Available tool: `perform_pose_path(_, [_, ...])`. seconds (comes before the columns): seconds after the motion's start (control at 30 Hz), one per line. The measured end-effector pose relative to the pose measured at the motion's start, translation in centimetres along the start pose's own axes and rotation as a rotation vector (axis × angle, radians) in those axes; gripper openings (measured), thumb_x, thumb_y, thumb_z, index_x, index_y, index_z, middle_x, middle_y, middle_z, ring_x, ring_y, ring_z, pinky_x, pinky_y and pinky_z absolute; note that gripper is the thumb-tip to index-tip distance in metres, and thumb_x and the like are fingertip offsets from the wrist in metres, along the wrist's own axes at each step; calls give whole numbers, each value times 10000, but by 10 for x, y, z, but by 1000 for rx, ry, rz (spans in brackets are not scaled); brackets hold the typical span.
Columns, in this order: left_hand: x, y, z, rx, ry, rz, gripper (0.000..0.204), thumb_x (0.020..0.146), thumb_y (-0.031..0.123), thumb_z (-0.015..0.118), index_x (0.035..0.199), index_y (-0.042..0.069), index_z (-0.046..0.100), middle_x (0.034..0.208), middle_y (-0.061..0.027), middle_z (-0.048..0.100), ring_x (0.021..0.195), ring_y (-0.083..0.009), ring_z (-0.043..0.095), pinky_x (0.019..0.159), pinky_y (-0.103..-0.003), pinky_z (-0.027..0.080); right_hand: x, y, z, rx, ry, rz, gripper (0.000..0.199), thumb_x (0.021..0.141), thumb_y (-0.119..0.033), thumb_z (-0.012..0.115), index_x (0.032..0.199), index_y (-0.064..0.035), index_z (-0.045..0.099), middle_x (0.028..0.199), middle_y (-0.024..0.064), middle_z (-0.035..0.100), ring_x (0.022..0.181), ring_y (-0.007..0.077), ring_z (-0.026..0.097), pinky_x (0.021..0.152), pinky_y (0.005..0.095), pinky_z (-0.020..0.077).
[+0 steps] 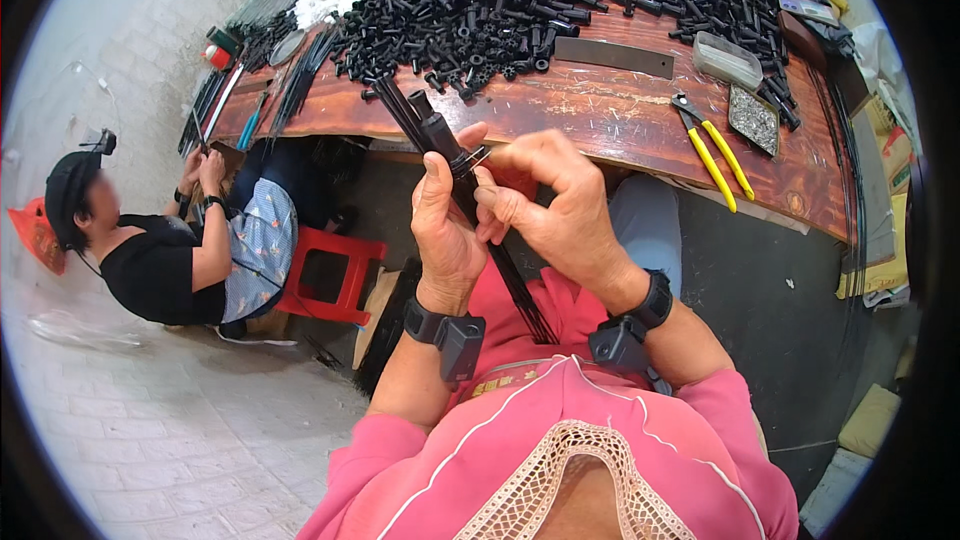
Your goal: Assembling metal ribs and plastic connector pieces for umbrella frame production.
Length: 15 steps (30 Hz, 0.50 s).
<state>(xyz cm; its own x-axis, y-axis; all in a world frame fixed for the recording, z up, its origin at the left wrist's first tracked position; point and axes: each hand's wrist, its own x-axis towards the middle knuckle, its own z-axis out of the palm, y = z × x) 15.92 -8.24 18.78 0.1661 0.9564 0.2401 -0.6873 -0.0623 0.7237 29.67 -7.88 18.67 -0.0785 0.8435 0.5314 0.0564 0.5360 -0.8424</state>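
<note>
Above my lap my left hand (448, 225) is wrapped round a bundle of thin black rods (522, 302). The bundle leans, its lower ends by my lap and its upper ends toward the table. A stepped black tubular fitting (438, 130) sits at the bundle's upper end, above my left fingers. My right hand (555, 195) is closed, thumb and fingers pinched together beside the bundle just below the fitting. A thin dark loop shows at those fingertips, but what they pinch is too small to tell.
A wooden table (640, 125) holds a big heap of black tubular parts (470, 25), a flat metal strip (614, 57), a clear plastic box (727, 62), a tray of small metal pieces (754, 120) and yellow-handled pliers (716, 155). At left a co-worker (165, 255) sits near a red stool (330, 275).
</note>
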Motion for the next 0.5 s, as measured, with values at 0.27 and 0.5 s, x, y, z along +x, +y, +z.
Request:
perform_pose_path(0.27, [-1,-1,12,133,191,7,603,1005,488,399,1228,-59,521,604,-23,485,399,-80,369,363,-237,325,24,-1,-7,50,-121,3,229,730,-176,748,831,11,664,936,109,696,786,209,622,673,324,490])
perform_pose_path(0.5, [0,-2,8,97,140,-17,616,1006,503,381,1204,-61,530,548,-20,466,393,-88,380,362,-245,312,32,-17,-14,391,-236,461,225,837,-154,642,716,35,640,669,113,667,547,158,653,460,226,449])
